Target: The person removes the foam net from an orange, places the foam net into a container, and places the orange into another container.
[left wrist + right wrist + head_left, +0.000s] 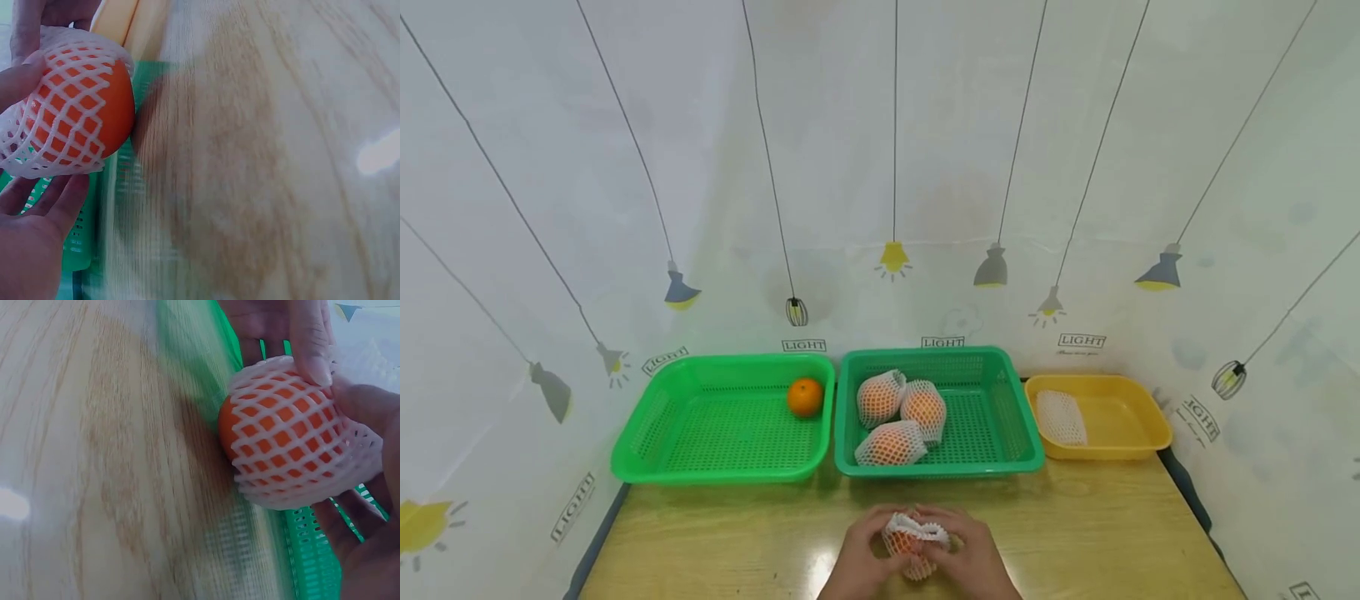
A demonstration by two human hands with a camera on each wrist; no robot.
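From wrist views only, bare fruit underside [120, 112]

The table [730, 529] in front of me was pale, glossy wood with streaked grain. Along its far side I had three containers in a row: a bright green basket [722, 429] leftmost, a darker green basket [976, 425] just beside it, and a smaller yellow tray [1122, 423] rightmost.

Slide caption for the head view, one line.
Both hands hold a netted orange fruit in front of the middle green basket containing three more netted fruits.
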